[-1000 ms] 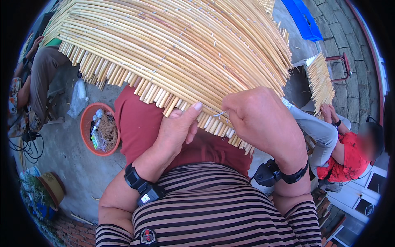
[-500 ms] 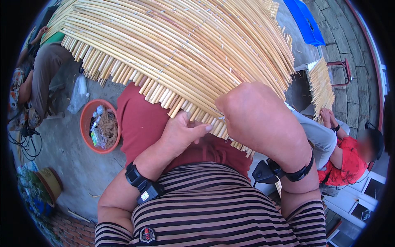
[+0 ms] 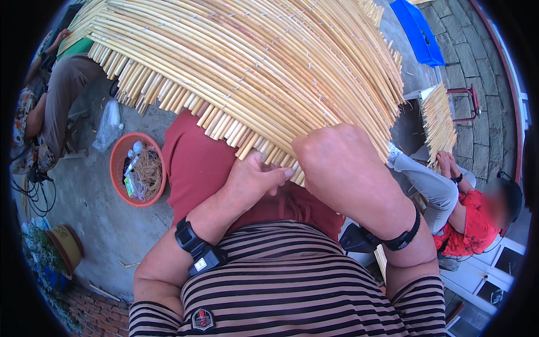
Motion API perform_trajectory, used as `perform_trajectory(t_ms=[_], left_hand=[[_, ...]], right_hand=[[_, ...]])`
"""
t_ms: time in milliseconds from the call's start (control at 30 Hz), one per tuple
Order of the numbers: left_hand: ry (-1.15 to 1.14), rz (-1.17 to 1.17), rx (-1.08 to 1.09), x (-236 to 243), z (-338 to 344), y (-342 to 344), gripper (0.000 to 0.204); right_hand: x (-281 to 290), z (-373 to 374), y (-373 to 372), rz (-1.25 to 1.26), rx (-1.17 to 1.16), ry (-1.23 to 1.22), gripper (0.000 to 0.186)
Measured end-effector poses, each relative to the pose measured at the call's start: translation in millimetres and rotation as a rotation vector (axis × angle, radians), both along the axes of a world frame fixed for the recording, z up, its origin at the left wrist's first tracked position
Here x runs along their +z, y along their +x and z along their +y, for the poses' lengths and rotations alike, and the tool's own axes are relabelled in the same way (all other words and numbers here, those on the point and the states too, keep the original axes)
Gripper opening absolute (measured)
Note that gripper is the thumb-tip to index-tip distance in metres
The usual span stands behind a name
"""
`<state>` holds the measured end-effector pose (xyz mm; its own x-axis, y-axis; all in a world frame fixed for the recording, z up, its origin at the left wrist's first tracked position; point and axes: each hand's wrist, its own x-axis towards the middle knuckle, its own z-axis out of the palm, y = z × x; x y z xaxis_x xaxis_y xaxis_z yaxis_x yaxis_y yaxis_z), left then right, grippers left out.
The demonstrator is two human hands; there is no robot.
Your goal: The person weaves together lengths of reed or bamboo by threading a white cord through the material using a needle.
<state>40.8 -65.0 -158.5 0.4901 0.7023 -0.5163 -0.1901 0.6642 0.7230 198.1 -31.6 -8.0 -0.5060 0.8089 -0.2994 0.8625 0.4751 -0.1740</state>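
Left hand (image 3: 255, 180) sits just below centre, its grip loosely curled with the fingertips pressed up against the cut ends of the cane mat (image 3: 252, 73), thumb pointing over toward 3 o'clock; it's touching the edge rather than wrapped around anything. Right hand (image 3: 337, 163) is right beside it at about 3 o'clock, knuckles up and fist-like over the same lower edge of the mat, but the fingers are tucked underneath so I honestly can't tell how tight that grip is or what it has hold of. The mat itself is a big curved fan of pale yellow sticks tied side by side, filling everything from 10 to 2 o'clock and resting over the red-trousered lap (image 3: 196, 163). Both wrists have black straps, left wristband (image 3: 196, 250) at 7 o'clock, right wristband (image 3: 401, 238) at 4 o'clock, above a striped shirt (image 3: 292, 292) at 6. Out at 9 o'clock there's an orange basin (image 3: 120, 194) on the concrete floor (image 3: 84, 224) with bits of fibre and small bottles in it. At 3 to 4 o'clock another person in a red top (image 3: 477, 224) sits holding a smaller bundle of sticks (image 3: 438, 123), and someone else's brown-trousered leg (image 3: 64, 95) shows at 10 o'clock. Blue tarp (image 3: 418, 31) up at 1.
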Motion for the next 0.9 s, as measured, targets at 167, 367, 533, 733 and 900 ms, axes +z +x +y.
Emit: perform_trajectory(t_ms=[167, 367, 533, 733, 900], left_hand=[[0.016, -0.023, -0.007, -4, 0, -1, 0.038], [0.04, -0.087, 0.033, -6, -3, -1, 0.036], [0.059, -0.119, 0.034, -7, -3, 0, 0.034], [0.092, -0.093, 0.033, -6, -4, 1, 0.031], [0.083, -0.023, 0.021, -6, -4, 1, 0.03]], right_hand=[[-9, -3, -6, 0.002, 0.007, 0.03, 0.014], [-18, -15, -14, -0.059, -0.056, 0.081, 0.021], [-21, -13, -18, -0.101, -0.022, 0.057, 0.027], [-23, -11, -25, -0.147, -0.002, 0.017, 0.027], [-23, -16, -33, -0.228, -0.123, 0.068, 0.029]])
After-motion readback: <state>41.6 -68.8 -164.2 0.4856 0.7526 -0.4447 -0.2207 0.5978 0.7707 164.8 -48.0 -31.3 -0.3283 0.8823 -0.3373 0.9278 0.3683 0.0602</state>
